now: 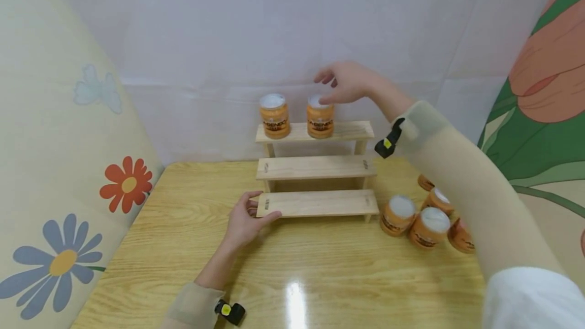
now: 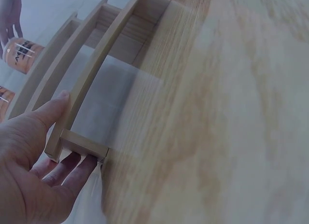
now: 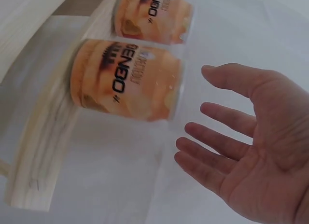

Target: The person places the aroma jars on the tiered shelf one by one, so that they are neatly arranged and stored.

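Note:
A three-step wooden display rack [image 1: 315, 167] stands on the table. My left hand [image 1: 247, 221] grips the left end of its lowest step; in the left wrist view the thumb lies on the board's edge and the fingers curl around the leg beneath. Two orange-labelled cans [image 1: 275, 120] with pale tops stand upright on the top step. My right hand [image 1: 349, 83] is just above and beside the right one of these, a labelled can [image 3: 126, 80]. In the right wrist view, its fingers are spread and relaxed, apart from the can, holding nothing.
Several more orange cans [image 1: 429, 227] stand in a group on the wooden table [image 1: 192, 192], right of the rack and partly behind my right arm. A white cloth [image 1: 219, 29] hangs behind the rack. Flower-patterned panels [image 1: 130, 184] border both sides.

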A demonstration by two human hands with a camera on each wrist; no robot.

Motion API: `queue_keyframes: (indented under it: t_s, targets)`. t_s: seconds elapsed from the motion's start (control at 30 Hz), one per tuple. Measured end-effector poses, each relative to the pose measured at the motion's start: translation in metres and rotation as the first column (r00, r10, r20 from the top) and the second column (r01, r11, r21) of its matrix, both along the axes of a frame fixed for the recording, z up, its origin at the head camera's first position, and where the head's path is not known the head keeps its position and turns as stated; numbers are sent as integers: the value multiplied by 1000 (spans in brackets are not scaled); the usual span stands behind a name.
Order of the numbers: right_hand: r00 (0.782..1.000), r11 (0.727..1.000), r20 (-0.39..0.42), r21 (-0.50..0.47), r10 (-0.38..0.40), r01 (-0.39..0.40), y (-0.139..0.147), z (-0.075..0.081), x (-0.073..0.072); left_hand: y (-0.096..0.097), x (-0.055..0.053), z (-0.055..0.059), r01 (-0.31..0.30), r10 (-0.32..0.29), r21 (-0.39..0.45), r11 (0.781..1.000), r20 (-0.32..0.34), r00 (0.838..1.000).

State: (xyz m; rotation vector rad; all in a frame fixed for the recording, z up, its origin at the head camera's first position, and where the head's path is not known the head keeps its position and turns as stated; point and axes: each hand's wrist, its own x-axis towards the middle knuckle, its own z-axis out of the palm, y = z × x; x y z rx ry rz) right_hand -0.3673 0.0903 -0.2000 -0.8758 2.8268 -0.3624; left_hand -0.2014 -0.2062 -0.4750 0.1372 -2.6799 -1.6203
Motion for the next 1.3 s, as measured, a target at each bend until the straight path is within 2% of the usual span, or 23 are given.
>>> queue_keyframes:
  t_s: [0.23, 0.43, 0.57, 0.67, 0.83, 0.97, 1.3]
  targets:
    - [999, 998, -35, -65, -27, 25, 32, 10, 3, 0, 0, 1, 1, -1, -4, 1000, 2, 1000]
    - [996, 990, -69, -126, -63, 54, 64, 8, 6, -1, 1, 2, 0, 0, -1, 1000, -3, 1000]
    - [992, 985, -103, -164, -75, 57, 87, 2, 9, -1, 0, 2, 0, 0, -3, 1000, -6, 1000]
    - [990, 979, -99, -188, -100, 80, 105, -2, 13, 0, 0, 1, -1, 1, -9, 1000, -6, 1000]
    - [981, 955, -87, -259, -172, 145, 135, -13, 22, 0, -1, 1, 4, -4, -4, 1000, -6, 1000]
    - [974, 940, -98, -298, -202, 165, 157, -22, 31, 0, -1, 2, 6, -6, 2, 1000, -10, 1000]
    - [962, 916, -72, -331, -263, 226, 208, -57, 46, -2, -2, 1, 1, -1, 2, 1000, -10, 1000]
